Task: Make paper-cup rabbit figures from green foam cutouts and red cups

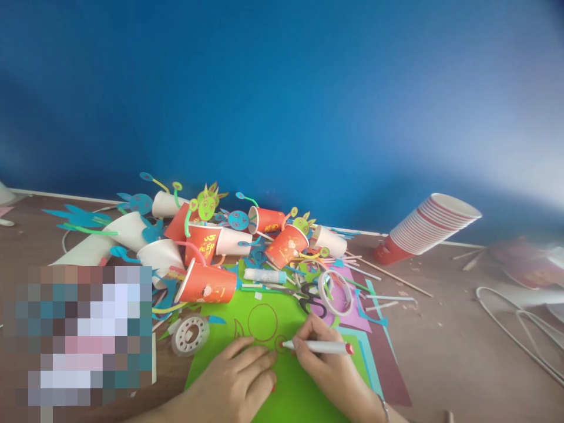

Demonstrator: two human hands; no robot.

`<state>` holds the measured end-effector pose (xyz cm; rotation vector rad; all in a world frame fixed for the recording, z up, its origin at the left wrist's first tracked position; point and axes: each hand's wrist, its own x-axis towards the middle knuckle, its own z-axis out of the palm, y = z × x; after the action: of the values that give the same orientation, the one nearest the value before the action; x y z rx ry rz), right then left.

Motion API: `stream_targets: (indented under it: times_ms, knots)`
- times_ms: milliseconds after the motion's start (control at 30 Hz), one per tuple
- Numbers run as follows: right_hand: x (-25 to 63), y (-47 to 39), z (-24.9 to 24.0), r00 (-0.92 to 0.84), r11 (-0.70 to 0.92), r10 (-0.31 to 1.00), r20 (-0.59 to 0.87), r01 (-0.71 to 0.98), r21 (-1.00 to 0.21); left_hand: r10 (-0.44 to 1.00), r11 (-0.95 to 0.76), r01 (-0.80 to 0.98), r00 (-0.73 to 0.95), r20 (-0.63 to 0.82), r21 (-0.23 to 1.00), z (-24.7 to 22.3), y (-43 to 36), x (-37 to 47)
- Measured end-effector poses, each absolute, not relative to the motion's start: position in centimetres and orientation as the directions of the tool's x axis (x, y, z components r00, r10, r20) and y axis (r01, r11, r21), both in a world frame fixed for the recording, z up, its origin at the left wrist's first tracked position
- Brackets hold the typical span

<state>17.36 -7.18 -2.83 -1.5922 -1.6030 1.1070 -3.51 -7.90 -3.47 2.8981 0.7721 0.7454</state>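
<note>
A white marker (pixel 319 346) with a red end is held in my right hand (pixel 328 358), its tip at a small red circle (pixel 281 343) on the green paper (pixel 286 393). My left hand (pixel 240 376) lies on the same sheet, left of the small circle, with its fingers bent and fairly close together. A bit of red shows beneath its fingers. Above the hands, a larger drawn circle (pixel 263 322) and a pointed leaf-like outline (pixel 238 330) are on the green sheet.
Decorated paper cups (pixel 207 282) lie piled behind the paper. Near them are a glue stick (pixel 264 276), black-handled scissors (pixel 311 299) and tape rolls (pixel 335 292). A leaning cup stack (pixel 429 226) and a white cable (pixel 515 323) are at the right.
</note>
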Motion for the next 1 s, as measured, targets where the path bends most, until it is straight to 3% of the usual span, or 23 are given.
stream_targets:
  times_ms: [800, 1000]
  knots:
    - [17.41, -7.15, -3.05, -0.094, -0.078, 0.985, -0.142, 0.49, -0.868, 0.479, -0.877, 0.447, 0.776, 0.41, 0.178, -3.33, -7.94, -3.69]
    - [17.85, -7.07, -2.71, -0.024, -0.131, 0.989, -0.145, 0.307, -0.943, 0.476, -0.877, 0.446, 0.755, 0.451, 0.179, -3.16, -7.87, -3.64]
